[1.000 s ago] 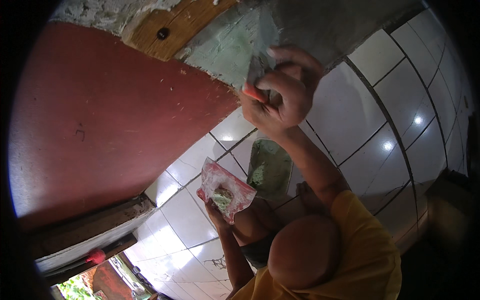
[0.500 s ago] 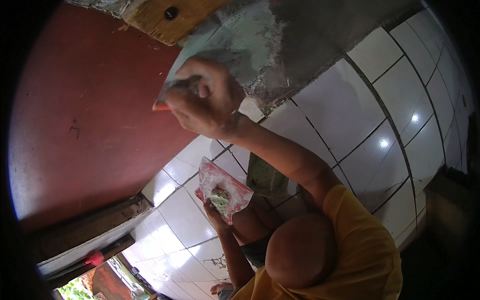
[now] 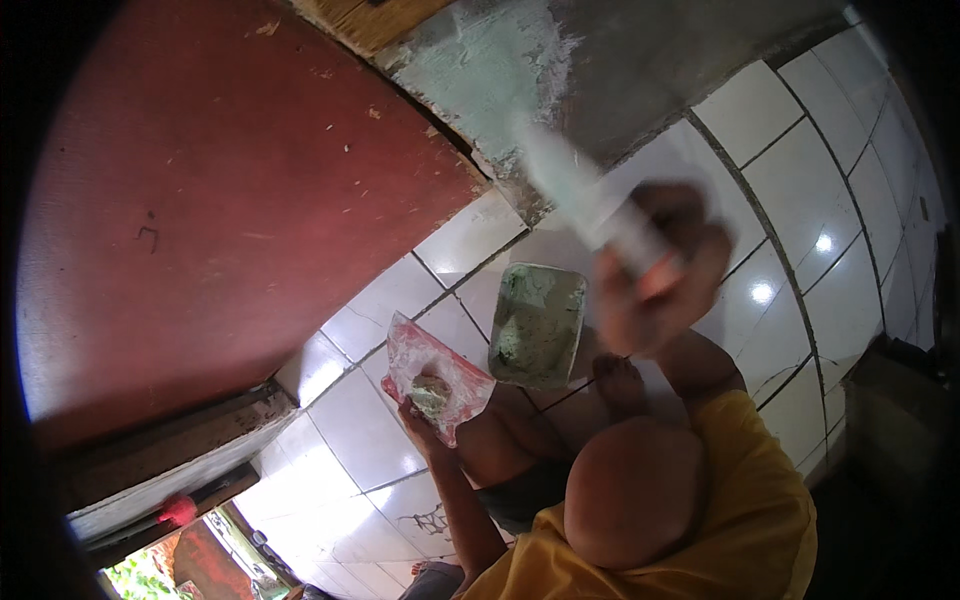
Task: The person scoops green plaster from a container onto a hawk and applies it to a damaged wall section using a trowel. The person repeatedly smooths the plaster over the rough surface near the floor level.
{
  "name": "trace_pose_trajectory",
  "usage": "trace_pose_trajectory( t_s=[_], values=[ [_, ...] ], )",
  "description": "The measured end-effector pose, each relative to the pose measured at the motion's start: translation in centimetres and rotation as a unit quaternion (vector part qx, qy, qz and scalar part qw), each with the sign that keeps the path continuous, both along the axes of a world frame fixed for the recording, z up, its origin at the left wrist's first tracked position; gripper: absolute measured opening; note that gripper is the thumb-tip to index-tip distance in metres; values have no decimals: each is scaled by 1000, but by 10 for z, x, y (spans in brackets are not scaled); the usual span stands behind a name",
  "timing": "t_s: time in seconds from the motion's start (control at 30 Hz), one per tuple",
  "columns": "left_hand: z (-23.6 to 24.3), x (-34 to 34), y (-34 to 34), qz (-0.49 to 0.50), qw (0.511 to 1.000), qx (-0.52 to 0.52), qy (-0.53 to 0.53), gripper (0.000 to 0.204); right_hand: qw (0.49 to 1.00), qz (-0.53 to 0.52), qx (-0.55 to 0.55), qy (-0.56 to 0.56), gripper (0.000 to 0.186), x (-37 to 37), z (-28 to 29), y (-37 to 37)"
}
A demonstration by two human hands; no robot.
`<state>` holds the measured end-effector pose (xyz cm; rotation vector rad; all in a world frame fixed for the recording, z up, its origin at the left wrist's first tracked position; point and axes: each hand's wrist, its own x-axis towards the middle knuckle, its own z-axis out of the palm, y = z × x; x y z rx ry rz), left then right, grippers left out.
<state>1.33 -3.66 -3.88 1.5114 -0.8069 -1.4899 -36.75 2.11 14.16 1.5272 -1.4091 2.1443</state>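
Observation:
My right hand (image 3: 700, 268), smeared by motion, is closed round a flat putty spreader (image 3: 570, 180). Its long, pale, putty-coated blade points up and left toward the wall, and some orange shows at the grip. Lower down, my left hand (image 3: 420, 428) grips the edge of a red sheet-like palette (image 3: 455, 372) whitened with dried filler. On that lies a lump of greenish putty (image 3: 430, 396). Between the hands, a rectangular tub (image 3: 540, 325) with grey-green putty inside stands on the tiles. Pale green putty (image 3: 490, 70) covers a patch of the grey wall.
A large dark-red panel (image 3: 240, 220) fills the left, with a wooden beam (image 3: 375, 20) along its top. White floor tiles (image 3: 800, 215) stretch right and below. A dark box-like shape (image 3: 895, 425) stands at the right edge. Foliage shows through an opening at bottom left.
My right hand has swung right and down, carrying the spreader away from the panel's edge and wall patch. The tub, earlier mostly behind my forearm, is now uncovered. My left hand has barely moved.

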Motion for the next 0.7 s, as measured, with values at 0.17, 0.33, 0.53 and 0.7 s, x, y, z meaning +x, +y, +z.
trace_pose_trajectory(
  t_s=[0.17,0.33,0.53,0.7],
  values=[
    [22,-41,-1,-2,988,41,149,46,965,-237,-114,20,30,-41,11,-25],
    [23,-37,-3,-44,990,39,125,45,948,-283,-106,103,30,-37,17,-75],
    [22,-28,-2,-38,995,20,93,46,950,-257,-144,102,34,-10,22,-116],
    [14,-22,-2,-44,993,21,105,47,974,-123,-134,132,23,30,10,-135]
  ],
)
